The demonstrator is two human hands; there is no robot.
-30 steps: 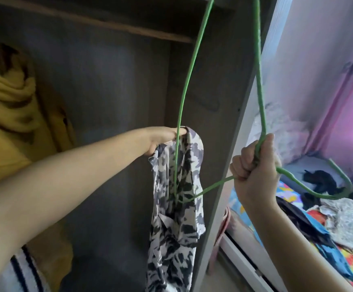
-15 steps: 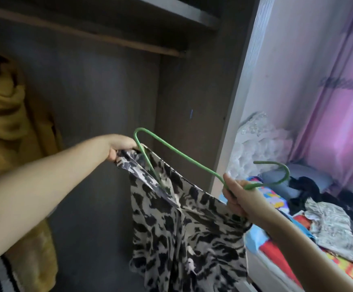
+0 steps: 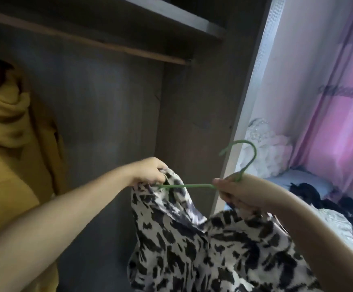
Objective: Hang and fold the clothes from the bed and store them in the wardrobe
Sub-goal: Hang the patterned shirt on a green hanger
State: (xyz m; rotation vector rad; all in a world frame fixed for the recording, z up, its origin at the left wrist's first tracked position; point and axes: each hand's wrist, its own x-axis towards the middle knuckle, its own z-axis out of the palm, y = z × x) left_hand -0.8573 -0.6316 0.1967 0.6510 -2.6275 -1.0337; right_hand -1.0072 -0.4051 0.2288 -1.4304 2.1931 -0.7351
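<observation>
Here the left hand (image 3: 150, 172) pinches one shoulder of the spotted shirt (image 3: 203, 245) together with the end of the green hanger (image 3: 192, 185), in front of the open wardrobe (image 3: 112, 114). The right hand (image 3: 243, 191) curls round the hanger's neck below the hook. The shirt looks light, soft and likely slippery, so it is best held at the shoulders. A yellow garment (image 3: 5, 144) hangs far left; the rail (image 3: 99, 44) runs above. The bed (image 3: 329, 211) with more clothes lies right.
</observation>
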